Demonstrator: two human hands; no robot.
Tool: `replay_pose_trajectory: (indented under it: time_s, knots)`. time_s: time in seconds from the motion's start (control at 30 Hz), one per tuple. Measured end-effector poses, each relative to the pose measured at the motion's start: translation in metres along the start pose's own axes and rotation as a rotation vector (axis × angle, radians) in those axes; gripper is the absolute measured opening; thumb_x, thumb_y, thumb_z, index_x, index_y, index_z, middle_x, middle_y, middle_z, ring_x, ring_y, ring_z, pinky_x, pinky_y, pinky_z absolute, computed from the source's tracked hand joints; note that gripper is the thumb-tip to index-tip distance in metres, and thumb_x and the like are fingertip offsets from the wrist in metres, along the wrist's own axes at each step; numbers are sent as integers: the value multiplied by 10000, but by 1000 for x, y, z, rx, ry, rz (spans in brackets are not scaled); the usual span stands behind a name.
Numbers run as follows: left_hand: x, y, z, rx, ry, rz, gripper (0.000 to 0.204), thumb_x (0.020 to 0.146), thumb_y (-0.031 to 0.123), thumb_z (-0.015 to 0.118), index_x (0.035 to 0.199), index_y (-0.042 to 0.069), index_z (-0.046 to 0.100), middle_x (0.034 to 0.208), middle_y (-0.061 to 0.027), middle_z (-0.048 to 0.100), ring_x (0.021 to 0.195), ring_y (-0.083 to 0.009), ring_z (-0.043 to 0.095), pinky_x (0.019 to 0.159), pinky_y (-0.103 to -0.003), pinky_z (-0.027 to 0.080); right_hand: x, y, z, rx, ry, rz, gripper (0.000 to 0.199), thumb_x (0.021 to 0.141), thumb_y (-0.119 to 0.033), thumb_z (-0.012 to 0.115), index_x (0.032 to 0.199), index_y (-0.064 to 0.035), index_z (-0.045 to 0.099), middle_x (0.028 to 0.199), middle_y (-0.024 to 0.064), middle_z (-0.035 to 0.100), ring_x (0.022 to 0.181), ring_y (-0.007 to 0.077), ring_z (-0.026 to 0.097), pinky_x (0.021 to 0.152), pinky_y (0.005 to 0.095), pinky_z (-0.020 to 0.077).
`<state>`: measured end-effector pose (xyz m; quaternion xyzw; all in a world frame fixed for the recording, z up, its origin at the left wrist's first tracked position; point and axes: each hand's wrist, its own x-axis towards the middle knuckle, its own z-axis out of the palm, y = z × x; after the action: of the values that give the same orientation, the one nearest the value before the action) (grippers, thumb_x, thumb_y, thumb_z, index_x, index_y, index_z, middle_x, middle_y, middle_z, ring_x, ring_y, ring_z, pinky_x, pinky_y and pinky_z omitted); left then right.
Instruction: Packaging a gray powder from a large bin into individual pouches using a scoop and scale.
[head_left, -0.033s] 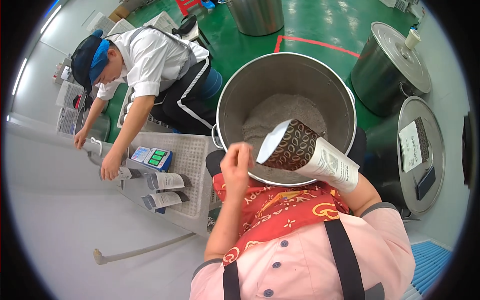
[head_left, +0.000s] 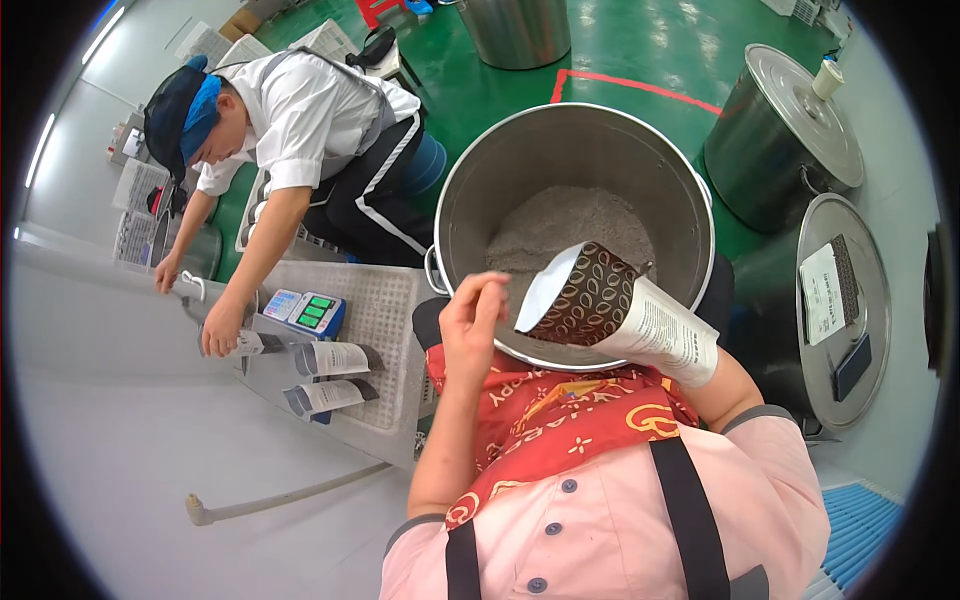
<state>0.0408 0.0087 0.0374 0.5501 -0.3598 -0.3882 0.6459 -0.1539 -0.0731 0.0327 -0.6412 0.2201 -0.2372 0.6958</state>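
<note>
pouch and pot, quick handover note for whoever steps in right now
Left hand: raised at the pot's near rim, fingers curled, holding nothing visible.
Right hand: hidden behind the pouch, apparently holding it tipped with its open mouth toward the pot.
Pot: grey powder already inside, well below the rim.
Done: pouch opened, some powder in.
Left: cannot tell whether the pouch is empty. Two more pouches lie on the table by the scale, where a co-worker is working.

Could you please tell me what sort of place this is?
Probably a food production workshop: big steel pots, one holding grey powder, stand on a green floor, and a co-worker works by a digital scale.
</note>
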Motion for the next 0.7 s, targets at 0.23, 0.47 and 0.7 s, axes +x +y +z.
replay_pose_trajectory:
  time_s: [0.23, 0.47, 0.7]
  knots:
    - [17, -5, 3, 32, -380, 157, 84, 831, 28, 623, 897, -15, 653, 871, -57, 607, 814, -122, 548, 716, -241, 424, -13, 16, 8, 698, 87, 348, 455, 817, -129, 656, 1217, 23, 503, 1173, 101, 576, 1058, 174, 552, 885, 295, 442]
    - [22, -22, -20, 1, -93, 176, 68, 832, -43, 547, 830, -42, 615, 821, -19, 552, 766, -79, 502, 701, -204, 398, -32, 17, -64, 132, -121, 190, 505, 776, -100, 687, 1225, 43, 505, 1252, 129, 530, 1107, 209, 527, 924, 322, 415]
    - [26, -37, -42, -358, -34, -8, 219, 789, -90, 526, 984, -51, 618, 986, -53, 622, 907, -126, 572, 806, -267, 450, -46, -29, -92, 339, -474, -115, 445, 757, -32, 662, 1160, 109, 535, 1335, 194, 440, 1236, 272, 417, 1008, 365, 323]
